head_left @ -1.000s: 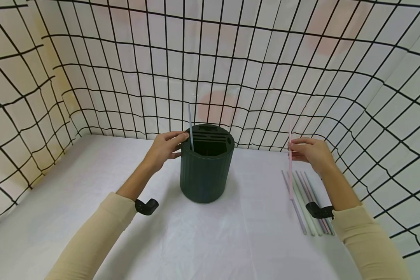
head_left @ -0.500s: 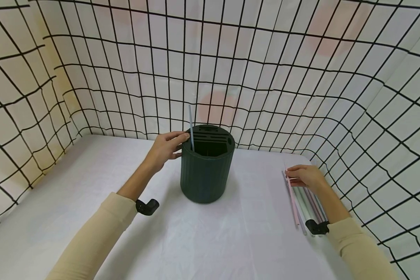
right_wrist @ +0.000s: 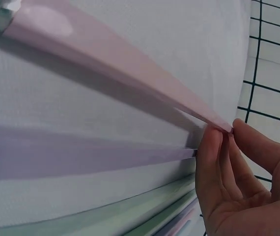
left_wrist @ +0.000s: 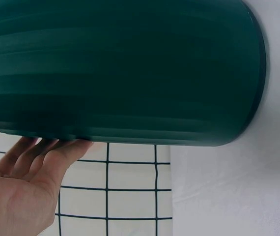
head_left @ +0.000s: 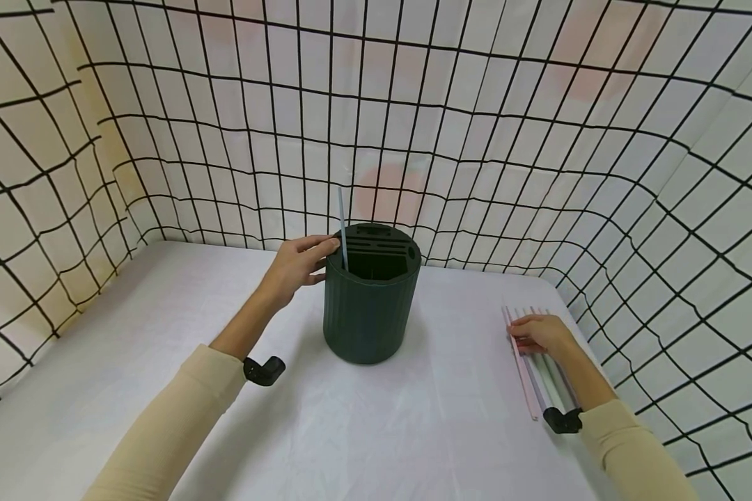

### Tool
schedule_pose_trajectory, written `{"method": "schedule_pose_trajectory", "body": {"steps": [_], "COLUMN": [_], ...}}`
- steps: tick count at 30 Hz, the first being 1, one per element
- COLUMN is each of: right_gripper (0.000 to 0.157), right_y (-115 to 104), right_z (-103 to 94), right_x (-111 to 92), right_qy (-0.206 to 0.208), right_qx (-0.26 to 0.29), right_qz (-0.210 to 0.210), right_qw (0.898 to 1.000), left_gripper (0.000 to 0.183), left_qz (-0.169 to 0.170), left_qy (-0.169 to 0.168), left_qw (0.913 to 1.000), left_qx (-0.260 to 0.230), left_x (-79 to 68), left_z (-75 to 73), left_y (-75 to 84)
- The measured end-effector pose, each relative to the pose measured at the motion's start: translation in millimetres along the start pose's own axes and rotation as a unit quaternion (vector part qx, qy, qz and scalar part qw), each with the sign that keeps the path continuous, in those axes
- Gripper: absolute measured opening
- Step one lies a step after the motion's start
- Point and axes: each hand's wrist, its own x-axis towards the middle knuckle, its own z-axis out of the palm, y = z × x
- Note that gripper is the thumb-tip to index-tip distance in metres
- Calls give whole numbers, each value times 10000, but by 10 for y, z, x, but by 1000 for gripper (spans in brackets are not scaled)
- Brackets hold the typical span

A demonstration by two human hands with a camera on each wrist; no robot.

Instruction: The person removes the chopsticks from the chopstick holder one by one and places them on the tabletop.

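Note:
A dark green round pen holder (head_left: 366, 320) with slots in its top stands upright mid-table. My left hand (head_left: 297, 268) grips its upper left edge, thumb on the rim and fingers against the side; the left wrist view shows the fingers (left_wrist: 46, 157) touching the ribbed wall. One pale blue stick (head_left: 342, 226) rises from the holder's left opening. At the right, my right hand (head_left: 542, 334) pinches a slim pink stick (right_wrist: 125, 69) between thumb and fingers, low over the table. Beside it lie a lavender stick (right_wrist: 81, 152) and green sticks (right_wrist: 110, 211), partly hidden by the hand.
Black wire mesh (head_left: 376, 125) surrounds the white table (head_left: 376, 431) at the back and both sides. Its right side is close beyond the row of sticks.
My right hand has come down and toward me with the pink stick, which goes from upright to lying nearly flat left of the other sticks. The left hand and holder stay put.

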Motion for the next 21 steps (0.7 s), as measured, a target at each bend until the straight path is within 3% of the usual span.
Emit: {"method": "schedule_pose_trajectory", "body": {"steps": [21], "right_gripper": [41], "right_y": [78], "right_z": [55], "right_x": [0], "right_qy": [378], "right_qx": [-336], "right_qz": [-40], "right_qw": [9987], "left_gripper": [51], "left_qz": [67], "left_qy": [-29], "left_qw": [10000], "left_qx": [-62], "left_x": [15], "left_z": [-11], "left_y": [-24]}}
